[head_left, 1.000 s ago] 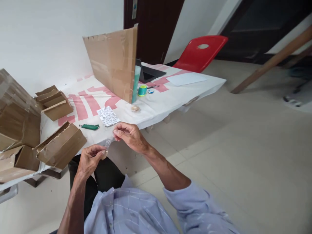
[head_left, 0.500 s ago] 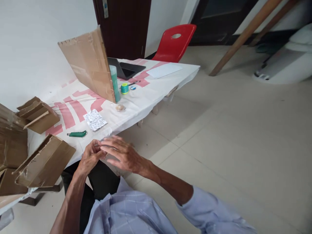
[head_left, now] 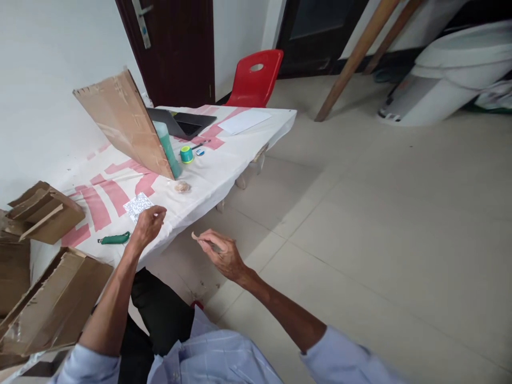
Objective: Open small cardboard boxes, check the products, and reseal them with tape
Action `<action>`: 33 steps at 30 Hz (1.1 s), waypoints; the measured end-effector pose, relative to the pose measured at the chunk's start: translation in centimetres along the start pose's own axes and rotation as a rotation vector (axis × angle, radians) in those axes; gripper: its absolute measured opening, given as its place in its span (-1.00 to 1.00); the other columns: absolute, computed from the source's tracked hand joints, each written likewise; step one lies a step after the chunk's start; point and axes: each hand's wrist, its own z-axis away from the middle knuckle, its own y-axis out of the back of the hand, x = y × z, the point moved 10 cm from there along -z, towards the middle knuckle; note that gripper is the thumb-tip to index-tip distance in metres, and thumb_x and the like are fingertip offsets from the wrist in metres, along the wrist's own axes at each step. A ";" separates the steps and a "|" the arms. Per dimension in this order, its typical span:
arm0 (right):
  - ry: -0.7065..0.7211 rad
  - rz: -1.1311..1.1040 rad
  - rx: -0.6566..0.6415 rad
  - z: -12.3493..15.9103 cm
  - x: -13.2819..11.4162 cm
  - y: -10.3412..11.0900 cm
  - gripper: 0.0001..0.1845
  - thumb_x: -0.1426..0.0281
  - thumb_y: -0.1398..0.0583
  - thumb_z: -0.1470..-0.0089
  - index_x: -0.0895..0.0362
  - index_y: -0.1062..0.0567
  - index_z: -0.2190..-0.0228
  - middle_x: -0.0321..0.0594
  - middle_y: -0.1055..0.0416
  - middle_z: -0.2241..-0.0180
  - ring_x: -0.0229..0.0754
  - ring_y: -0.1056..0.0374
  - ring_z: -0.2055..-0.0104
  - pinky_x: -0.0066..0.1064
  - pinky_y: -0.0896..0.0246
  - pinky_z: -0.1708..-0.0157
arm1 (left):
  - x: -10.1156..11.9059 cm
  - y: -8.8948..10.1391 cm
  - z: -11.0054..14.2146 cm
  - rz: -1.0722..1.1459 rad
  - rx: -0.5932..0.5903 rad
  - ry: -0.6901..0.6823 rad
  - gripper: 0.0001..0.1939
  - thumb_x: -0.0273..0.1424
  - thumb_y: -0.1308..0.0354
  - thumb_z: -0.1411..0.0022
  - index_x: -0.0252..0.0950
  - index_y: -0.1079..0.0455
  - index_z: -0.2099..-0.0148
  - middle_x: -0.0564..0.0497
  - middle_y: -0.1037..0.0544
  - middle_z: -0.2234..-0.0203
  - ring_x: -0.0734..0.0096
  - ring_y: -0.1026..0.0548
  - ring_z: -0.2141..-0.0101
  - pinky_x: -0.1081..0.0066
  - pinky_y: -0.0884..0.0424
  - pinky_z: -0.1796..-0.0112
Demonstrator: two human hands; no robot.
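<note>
My right hand (head_left: 228,257) pinches the small strip (head_left: 194,236) at its ten o'clock, likely light and pliable, best gripped by the near end; my left hand's (head_left: 147,229) closure I cannot tell.

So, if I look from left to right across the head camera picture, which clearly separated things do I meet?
Small open cardboard box → green utility knife → left hand → teal-and-yellow cylinder → right hand, pinching a thin tan strip → white bin.
</note>
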 end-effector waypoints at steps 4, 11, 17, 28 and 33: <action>-0.306 -0.127 0.011 3.2 3.0 -0.1 -0.66 0.22 -0.17 -0.36 0.10 -0.53 0.42 -0.24 -0.49 0.45 -0.22 -0.43 0.41 -0.39 -0.38 0.32 | 1.4 -1.4 -7.5 -0.112 0.029 -0.050 -0.68 -0.45 -0.06 -0.44 -0.34 -0.57 -0.10 -0.26 -0.62 -0.08 0.08 -0.60 -0.05 0.20 -0.45 -0.12; -0.759 -0.213 0.046 10.3 6.4 -1.0 -0.43 -0.11 -0.21 -0.22 0.13 -0.55 0.48 -0.17 -0.51 0.50 -0.15 -0.45 0.43 -0.38 -0.35 0.36 | 1.3 -6.8 -14.4 -0.177 -0.003 0.016 -0.71 -0.32 -0.11 -0.48 -0.22 -0.54 -0.13 -0.24 -0.52 -0.15 -0.06 -0.49 -0.17 0.06 -0.38 -0.18; -0.809 -0.193 0.099 10.5 7.2 0.1 -0.39 -0.18 -0.24 -0.15 0.13 -0.57 0.49 -0.17 -0.52 0.51 -0.14 -0.45 0.42 -0.34 -0.36 0.30 | -0.7 -9.1 -14.7 -0.106 0.018 0.074 -0.71 -0.48 -0.20 -0.36 -0.20 -0.50 -0.10 -0.21 -0.51 -0.03 -0.03 -0.52 -0.08 0.05 -0.42 -0.11; -0.740 -0.299 0.323 3.7 7.2 1.6 -0.44 -0.14 -0.32 -0.06 0.14 -0.64 0.33 -0.03 -0.67 0.27 -0.05 -0.58 0.27 -0.21 -0.47 0.16 | -0.1 -6.5 -4.1 0.408 0.079 -0.138 -0.43 -0.38 -0.39 -0.22 -0.23 -0.43 -0.26 -0.16 -0.52 -0.07 0.22 -0.56 0.10 0.25 -0.55 0.07; -0.680 -0.458 0.318 2.2 3.7 -1.6 -0.49 -0.09 -0.33 -0.09 0.13 -0.61 0.28 -0.06 -0.67 0.24 -0.03 -0.60 0.25 -0.21 -0.53 0.18 | 1.5 -3.8 7.0 0.826 0.151 -0.269 -0.40 -0.15 -0.53 -0.11 -0.18 -0.57 -0.17 -0.19 -0.48 -0.10 0.03 -0.49 -0.11 0.21 -0.50 -0.03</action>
